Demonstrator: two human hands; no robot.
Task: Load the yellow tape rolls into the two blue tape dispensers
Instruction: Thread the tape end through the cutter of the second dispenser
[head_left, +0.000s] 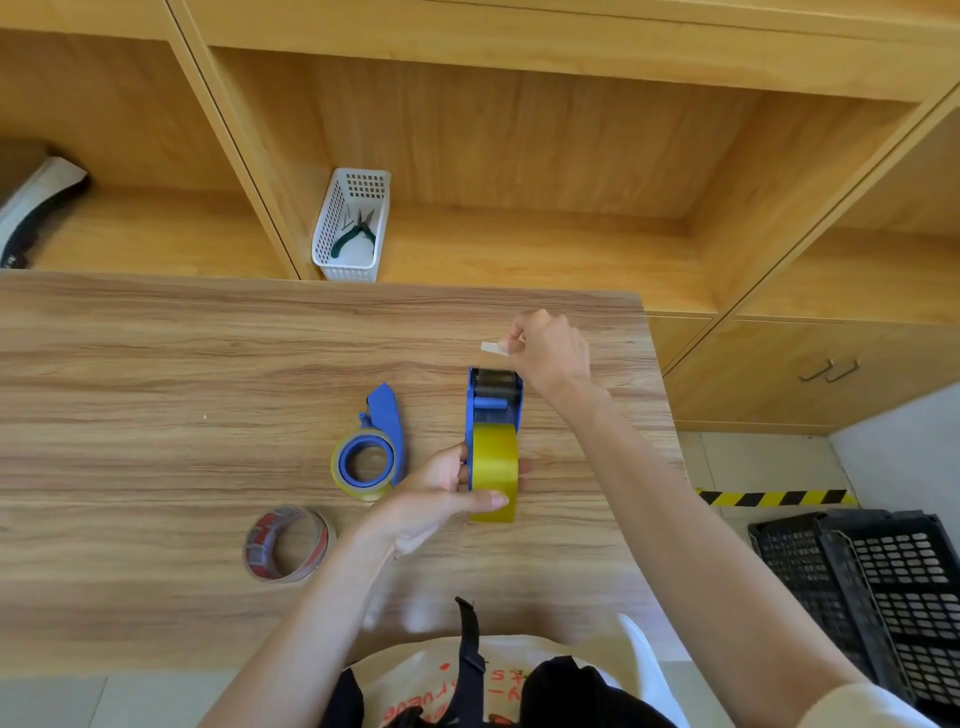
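A blue tape dispenser (493, 400) stands on edge on the wooden table (156, 364) with a yellow tape roll (493, 470) seated in it. My left hand (441, 499) grips this roll and the dispenser's near end. Beyond the dispenser's far end, my right hand (548, 348) pinches the pale free end of the tape (493, 349), lifted above the cutter. To the left, a second blue dispenser (387, 421) lies flat with another yellow roll (361, 465) on its hub.
A clear tape roll with red print (288, 543) lies at the near left. A white basket (353, 226) holding pliers sits in the shelf cubby behind the table. Black crates (878, 587) stand on the floor to the right, beside striped floor tape.
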